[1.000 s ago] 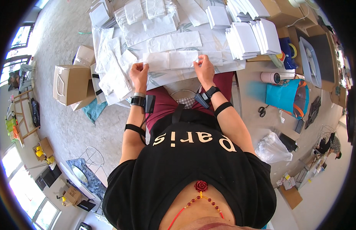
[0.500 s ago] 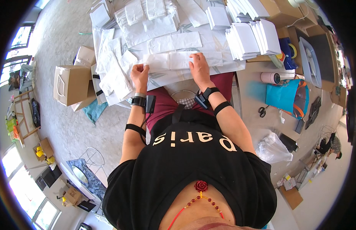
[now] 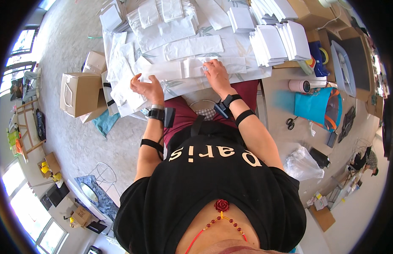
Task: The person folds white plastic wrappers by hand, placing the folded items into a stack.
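A long, thin white plastic bag (image 3: 164, 70) lies crosswise along the near side of the table, with a folded crease close to my right hand. My right hand (image 3: 217, 76) has its fingers closed on the bag near this crease. At the bag's left end, my left hand (image 3: 149, 89) has thumb and fingers apart, holding nothing. Just beyond lies another flat white strip (image 3: 194, 47). To the left of my left hand is a loose pile of white plastic bags (image 3: 124, 91).
Stacks of folded white sheets (image 3: 270, 44) stand at the table's right. More white bags (image 3: 171, 31) lie at the far side. Cardboard boxes (image 3: 80, 93) stand left of the table. On the right floor are a blue bag (image 3: 313, 103), black scissors (image 3: 290, 123) and a pink cylinder (image 3: 298, 86).
My left hand has moved left and its fingers have spread from a pinch. The bag's left end now reaches further left. My right hand has shifted slightly left and nearer.
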A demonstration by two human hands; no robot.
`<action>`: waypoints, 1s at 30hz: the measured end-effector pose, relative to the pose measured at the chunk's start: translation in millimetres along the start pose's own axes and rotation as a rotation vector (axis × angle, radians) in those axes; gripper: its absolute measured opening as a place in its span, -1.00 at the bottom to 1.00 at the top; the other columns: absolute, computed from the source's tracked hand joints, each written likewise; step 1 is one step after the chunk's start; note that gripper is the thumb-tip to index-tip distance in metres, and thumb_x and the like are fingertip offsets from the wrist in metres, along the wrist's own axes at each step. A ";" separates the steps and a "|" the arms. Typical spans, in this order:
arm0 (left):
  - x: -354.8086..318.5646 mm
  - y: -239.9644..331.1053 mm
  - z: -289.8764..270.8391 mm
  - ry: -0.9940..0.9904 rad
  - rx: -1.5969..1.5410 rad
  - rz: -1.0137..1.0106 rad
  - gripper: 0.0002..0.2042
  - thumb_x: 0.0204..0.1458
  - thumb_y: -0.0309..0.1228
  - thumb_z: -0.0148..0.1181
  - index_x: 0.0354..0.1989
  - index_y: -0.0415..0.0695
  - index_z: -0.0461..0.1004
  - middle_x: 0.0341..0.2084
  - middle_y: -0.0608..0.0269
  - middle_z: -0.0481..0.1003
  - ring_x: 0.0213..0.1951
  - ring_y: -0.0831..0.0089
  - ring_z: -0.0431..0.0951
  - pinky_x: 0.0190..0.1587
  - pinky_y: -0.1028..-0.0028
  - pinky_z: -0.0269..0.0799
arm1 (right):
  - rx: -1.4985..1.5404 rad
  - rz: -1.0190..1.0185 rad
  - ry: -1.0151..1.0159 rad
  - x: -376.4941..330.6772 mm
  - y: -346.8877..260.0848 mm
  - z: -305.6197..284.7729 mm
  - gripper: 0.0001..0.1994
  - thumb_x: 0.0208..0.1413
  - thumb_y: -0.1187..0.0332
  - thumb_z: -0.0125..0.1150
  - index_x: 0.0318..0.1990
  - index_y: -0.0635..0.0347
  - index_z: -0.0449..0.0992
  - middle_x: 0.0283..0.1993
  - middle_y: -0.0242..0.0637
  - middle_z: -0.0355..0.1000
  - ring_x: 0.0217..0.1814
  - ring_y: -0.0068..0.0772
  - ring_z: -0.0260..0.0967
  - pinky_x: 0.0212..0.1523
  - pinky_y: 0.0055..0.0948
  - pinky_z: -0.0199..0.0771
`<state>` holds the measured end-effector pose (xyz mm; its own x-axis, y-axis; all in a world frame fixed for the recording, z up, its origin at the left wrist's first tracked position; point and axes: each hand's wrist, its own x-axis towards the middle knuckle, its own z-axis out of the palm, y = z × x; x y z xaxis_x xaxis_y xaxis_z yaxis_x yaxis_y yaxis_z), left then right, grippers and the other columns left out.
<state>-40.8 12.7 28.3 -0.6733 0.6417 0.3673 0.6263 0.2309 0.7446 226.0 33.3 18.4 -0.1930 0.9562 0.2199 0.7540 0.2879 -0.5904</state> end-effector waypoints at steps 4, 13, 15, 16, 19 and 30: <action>-17.7 45.9 8.2 -0.167 -0.150 0.343 -0.59 -0.13 -0.68 0.18 -0.02 -0.22 0.43 -0.01 -0.04 0.43 0.16 -0.03 0.36 0.30 0.08 0.19 | -0.046 0.027 0.231 -0.7 5.9 -18.2 -0.68 0.07 0.44 0.36 -0.01 0.15 0.50 0.00 -0.15 0.43 0.06 0.00 0.40 0.06 -0.05 0.43; -84.3 96.8 72.3 -0.834 -0.352 0.460 -0.66 0.06 -0.64 0.21 0.05 -0.19 0.52 0.00 -0.02 0.46 0.06 -0.07 0.46 0.10 0.10 0.45 | -0.350 0.511 0.267 -27.8 68.9 -47.2 -0.64 0.13 0.35 0.40 0.02 0.22 0.46 0.06 -0.03 0.39 0.12 0.09 0.38 0.05 -0.01 0.47; -87.3 98.1 83.0 -0.848 -0.277 0.511 -0.64 0.07 -0.60 0.25 0.08 -0.17 0.53 -0.01 -0.02 0.46 0.05 -0.05 0.47 0.10 0.10 0.45 | -0.336 0.516 0.266 -29.5 71.0 -45.4 -0.65 0.11 0.36 0.42 0.01 0.22 0.47 0.06 -0.01 0.39 0.10 0.10 0.39 0.04 -0.01 0.48; -88.1 98.0 87.1 -0.862 -0.235 0.514 -0.64 0.08 -0.57 0.26 0.09 -0.17 0.54 -0.01 -0.01 0.46 0.04 -0.04 0.47 0.10 0.12 0.45 | -0.328 0.517 0.266 -29.4 72.0 -44.4 -0.65 0.10 0.37 0.42 0.00 0.23 0.47 0.06 0.00 0.39 0.10 0.11 0.39 0.03 -0.01 0.49; -90.6 97.5 92.3 -0.882 -0.167 0.517 -0.60 0.06 -0.54 0.31 0.13 -0.16 0.54 -0.02 0.00 0.45 0.03 -0.01 0.47 0.10 0.14 0.46 | -0.282 0.540 0.262 -28.7 76.2 -44.9 -0.73 0.09 0.40 0.42 -0.10 0.25 0.51 0.00 0.00 0.40 0.06 0.10 0.40 0.04 -0.02 0.47; -92.9 94.4 94.1 -0.882 -0.171 0.531 -0.53 0.00 -0.54 0.39 0.16 -0.16 0.54 -0.02 0.01 0.42 -0.01 0.04 0.47 0.08 0.17 0.45 | 0.040 0.371 0.396 -20.6 78.3 -47.1 -0.85 0.08 0.46 0.34 -0.25 0.30 0.51 -0.20 -0.07 0.52 -0.08 0.03 0.48 -0.02 -0.13 0.48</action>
<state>117.9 43.7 12.0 0.2414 0.9527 0.1847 0.6474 -0.2999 0.7007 318.6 33.7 4.2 0.3388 0.9036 0.2620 0.7005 -0.0564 -0.7114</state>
